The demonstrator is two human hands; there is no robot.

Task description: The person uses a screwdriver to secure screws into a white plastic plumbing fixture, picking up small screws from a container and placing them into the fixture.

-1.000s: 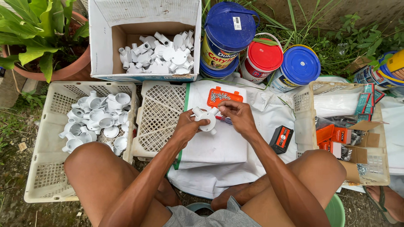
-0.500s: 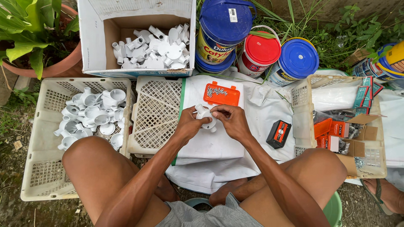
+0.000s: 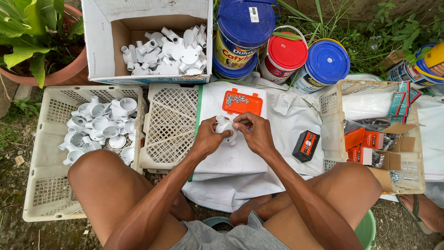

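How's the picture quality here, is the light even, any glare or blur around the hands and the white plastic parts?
Head view: soft, even daylight, with only faint shadows. The left hand and right hand look sharp, as does the white plastic conduit fitting between them. The white cloth sheet is bright but keeps its folds. The red bucket lid shows a mild sheen. Straight edges bow slightly near the frame's corners.

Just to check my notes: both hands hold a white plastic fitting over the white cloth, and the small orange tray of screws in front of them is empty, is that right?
Not quite. The head view shows the orange tray holds small screws, so it is not empty. The rest stands: the left hand and right hand hold a white fitting over the white cloth.
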